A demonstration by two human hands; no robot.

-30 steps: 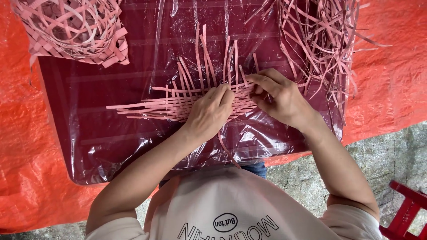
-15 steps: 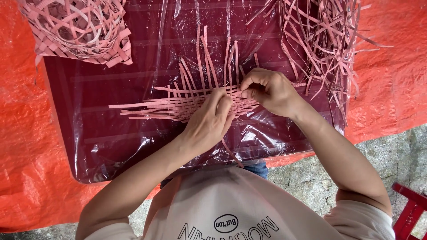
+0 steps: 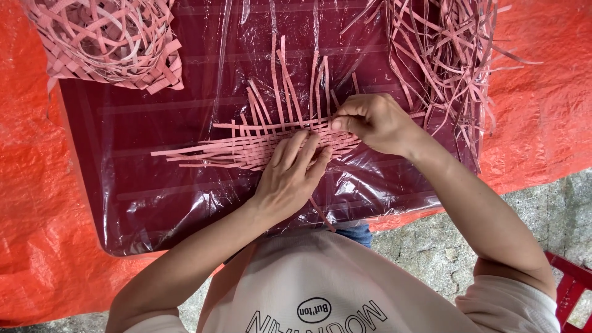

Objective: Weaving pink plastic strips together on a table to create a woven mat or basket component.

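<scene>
A: Status on the hands?

B: We see the left hand (image 3: pixel 290 176) lying flat, fingers together and stretched out, pressing down on the woven mat (image 3: pixel 271 142) of pink strips. Not gripping anything, just pinning it.

A: Right one?

B: Right hand (image 3: pixel 376 123) is closed, thumb and fingers pinched on a single pink strip (image 3: pixel 320 126) at the mat's right edge, just beside the left fingertips.

A: Where does the mat sit?

B: Mid-tabletop, on a dark red tabletop (image 3: pixel 154 203) covered with clear plastic film. Horizontal strips fan out to the left, loose uprights stick away from us past the woven part. One strip end (image 3: pixel 322 216) pokes out below the left hand toward the body.

A: Anything else around?

B: Loose pile of pink strips (image 3: pixel 444 55) at far right, close to the right hand, some hanging past the tabletop edge. A partly woven basket (image 3: pixel 105 37) of the same material at far left corner, well apart from both hands. Orange tarp (image 3: pixel 37 185) under and around everything, grey concrete floor (image 3: pixel 524 216) near right. A red plastic piece (image 3: pixel 573 290) at the right frame edge; we can't tell what it is.
</scene>
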